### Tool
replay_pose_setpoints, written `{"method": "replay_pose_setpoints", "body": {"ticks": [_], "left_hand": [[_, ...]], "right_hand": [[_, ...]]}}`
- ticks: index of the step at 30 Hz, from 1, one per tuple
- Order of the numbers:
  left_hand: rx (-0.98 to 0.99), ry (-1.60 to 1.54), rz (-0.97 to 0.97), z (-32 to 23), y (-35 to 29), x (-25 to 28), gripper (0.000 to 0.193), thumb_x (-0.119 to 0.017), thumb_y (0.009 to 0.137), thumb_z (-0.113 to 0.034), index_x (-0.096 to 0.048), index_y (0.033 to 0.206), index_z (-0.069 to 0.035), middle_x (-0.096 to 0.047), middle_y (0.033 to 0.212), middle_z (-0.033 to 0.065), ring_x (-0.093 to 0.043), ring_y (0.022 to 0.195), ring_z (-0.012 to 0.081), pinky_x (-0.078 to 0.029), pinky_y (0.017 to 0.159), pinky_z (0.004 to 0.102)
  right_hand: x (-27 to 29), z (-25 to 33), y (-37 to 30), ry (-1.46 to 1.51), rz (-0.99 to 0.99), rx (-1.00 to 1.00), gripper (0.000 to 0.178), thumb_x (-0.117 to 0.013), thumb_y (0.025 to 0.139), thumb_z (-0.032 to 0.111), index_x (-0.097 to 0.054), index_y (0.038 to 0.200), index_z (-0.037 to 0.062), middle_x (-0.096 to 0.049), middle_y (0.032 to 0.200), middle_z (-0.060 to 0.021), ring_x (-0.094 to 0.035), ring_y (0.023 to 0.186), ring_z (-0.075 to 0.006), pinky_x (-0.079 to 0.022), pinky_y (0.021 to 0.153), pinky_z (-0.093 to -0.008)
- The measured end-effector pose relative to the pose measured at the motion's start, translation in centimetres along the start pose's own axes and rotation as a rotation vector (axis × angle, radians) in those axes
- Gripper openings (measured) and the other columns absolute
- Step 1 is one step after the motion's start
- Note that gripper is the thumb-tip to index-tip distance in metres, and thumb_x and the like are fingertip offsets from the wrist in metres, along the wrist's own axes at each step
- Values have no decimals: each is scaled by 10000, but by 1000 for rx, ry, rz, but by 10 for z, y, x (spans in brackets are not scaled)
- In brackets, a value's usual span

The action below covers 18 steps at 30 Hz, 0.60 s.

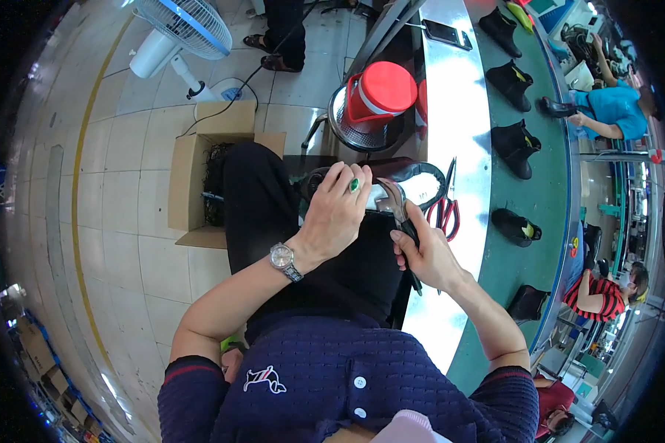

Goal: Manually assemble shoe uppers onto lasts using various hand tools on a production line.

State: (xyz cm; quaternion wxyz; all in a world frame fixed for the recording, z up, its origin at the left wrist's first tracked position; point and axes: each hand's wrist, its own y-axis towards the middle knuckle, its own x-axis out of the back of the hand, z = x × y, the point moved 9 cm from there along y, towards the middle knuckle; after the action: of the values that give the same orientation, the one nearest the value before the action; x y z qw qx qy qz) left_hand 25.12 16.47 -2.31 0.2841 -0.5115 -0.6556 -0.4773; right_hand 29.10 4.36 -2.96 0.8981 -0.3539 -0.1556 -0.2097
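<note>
A dark shoe [414, 173] with a pale inner sole lies across my lap, beside the metal table edge. My left hand [336, 207], with a ring and a wristwatch, presses its bent fingers over the shoe's left part. My right hand [430, 251] is closed round a black-handled tool [406, 225] with a curved metal head set against the shoe's opening. The tool's exact kind does not show clearly. Scissors with red handles [451, 219] lie on the table just right of the shoe.
Dark ankle boots [516, 148] line the green conveyor [488, 295] on the right. A phone [445, 33] rests on the metal table [447, 96]. Left of my knee stands a cardboard box [187, 177]; ahead are a red jug [386, 87] on a stool and a fan [185, 29]. Several people work nearby.
</note>
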Motion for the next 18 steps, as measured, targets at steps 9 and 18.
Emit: {"method": "replay_pose_setpoints", "body": {"ticks": [9, 18], "left_hand": [[-181, 432, 7, -12, -9, -8, 456, -474, 853, -101, -536, 1218, 164, -580, 1150, 268, -541, 1109, 397, -380, 1063, 460], [-199, 485, -85, -16, -18, -5, 376, -549, 834, -66, -598, 1146, 138, -605, 1098, 245, -579, 1118, 445, -399, 1074, 466]], "right_hand": [[51, 75, -13, -493, -235, 223, 566, -576, 948, 129, -331, 1451, 44, -613, 641, -139, -646, 576, -246, -510, 600, -349], [40, 57, -2, -570, -512, 265, 693, -559, 932, 104, -204, 1526, 142, -610, 589, -152, -621, 504, -304, -474, 479, -406]]}}
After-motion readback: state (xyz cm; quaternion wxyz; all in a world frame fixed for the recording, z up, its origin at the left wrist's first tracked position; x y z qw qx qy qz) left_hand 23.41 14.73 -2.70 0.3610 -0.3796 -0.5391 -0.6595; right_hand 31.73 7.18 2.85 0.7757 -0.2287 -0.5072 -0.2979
